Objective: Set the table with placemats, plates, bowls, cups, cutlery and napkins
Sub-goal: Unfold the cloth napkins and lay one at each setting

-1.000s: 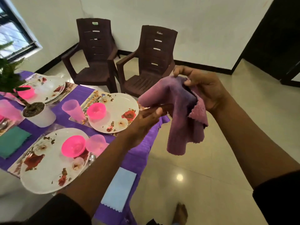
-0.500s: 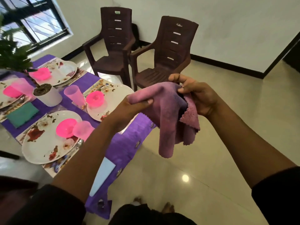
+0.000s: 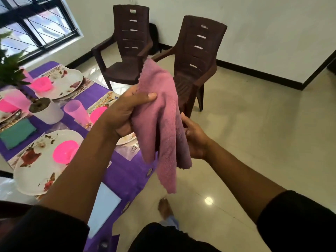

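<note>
Hanging in the air off the end of the tabletop [image 3: 125, 171], a pink napkin [image 3: 160, 124] is being held up between both hands, well clear of the floor, probably so that it can be shaken out or folded before it is being laid at a place. The left hand [image 3: 125, 113] is being kept closed around the cloth's upper edge, with the thumb pressed across the fabric, so the weight is being carried there. The right hand [image 3: 194, 137] is being kept lower, behind the hanging folds; its fingers are hidden by the cloth, so whether the napkin is being gripped or only steadied cannot be told. Beyond the hands, floral plates [image 3: 45, 166] with pink bowls [image 3: 65, 151] are being shown already set on placemats over a purple cloth, with pink cups [image 3: 77, 110], a green napkin [image 3: 17, 132] and a fork [image 3: 133, 148] alongside, so the task is being judged as nearly finished. Farther off, a potted plant [image 3: 43, 110] is being kept mid-table. Two brown chairs [image 3: 198, 57] are being left by the wall; small labels on their backs are too blurred to be read.
</note>
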{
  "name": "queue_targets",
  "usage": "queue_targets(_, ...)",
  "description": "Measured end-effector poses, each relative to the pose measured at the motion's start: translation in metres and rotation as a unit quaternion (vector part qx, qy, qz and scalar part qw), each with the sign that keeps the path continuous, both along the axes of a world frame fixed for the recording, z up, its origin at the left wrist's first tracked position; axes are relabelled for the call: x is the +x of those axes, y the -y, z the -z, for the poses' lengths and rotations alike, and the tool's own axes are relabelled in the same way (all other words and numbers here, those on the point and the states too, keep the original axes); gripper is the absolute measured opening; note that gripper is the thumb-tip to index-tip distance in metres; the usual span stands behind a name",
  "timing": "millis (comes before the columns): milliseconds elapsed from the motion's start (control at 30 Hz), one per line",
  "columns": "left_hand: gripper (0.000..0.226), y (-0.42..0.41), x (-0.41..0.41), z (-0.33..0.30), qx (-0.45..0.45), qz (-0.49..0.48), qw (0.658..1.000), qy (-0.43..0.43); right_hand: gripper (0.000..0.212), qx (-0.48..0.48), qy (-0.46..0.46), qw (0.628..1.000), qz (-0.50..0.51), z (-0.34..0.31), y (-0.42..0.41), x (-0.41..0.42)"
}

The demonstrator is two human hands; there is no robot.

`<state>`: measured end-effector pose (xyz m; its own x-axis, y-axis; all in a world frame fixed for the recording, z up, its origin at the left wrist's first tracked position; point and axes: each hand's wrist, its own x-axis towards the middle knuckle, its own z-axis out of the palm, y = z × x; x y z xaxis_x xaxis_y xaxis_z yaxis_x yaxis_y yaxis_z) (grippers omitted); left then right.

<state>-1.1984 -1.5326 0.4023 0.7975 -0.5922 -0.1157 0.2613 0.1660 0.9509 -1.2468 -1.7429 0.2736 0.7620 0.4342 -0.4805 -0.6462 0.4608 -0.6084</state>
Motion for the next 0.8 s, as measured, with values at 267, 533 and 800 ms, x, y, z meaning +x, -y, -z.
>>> queue_targets(267, 0.055, -0.045, 0.083, 0.008, 0.044, -0.082, 0.996, 0.003, 0.086, 0.145, -0.006, 0.979, 0.143, -0.016, 0.001, 0.048)
queue_targets(533, 0.065, -0.075, 0.152, 0.027, 0.015, -0.145, 0.989, -0.032, 0.082, 0.136, 0.053, 0.972, 0.185, -0.03, 0.004, 0.114)
queue_targets(800, 0.05, -0.1, 0.189, 0.032, 0.076, -0.219, 0.972, -0.039, 0.065, -0.153, 0.089, 0.972, 0.151, -0.022, 0.0, 0.173)
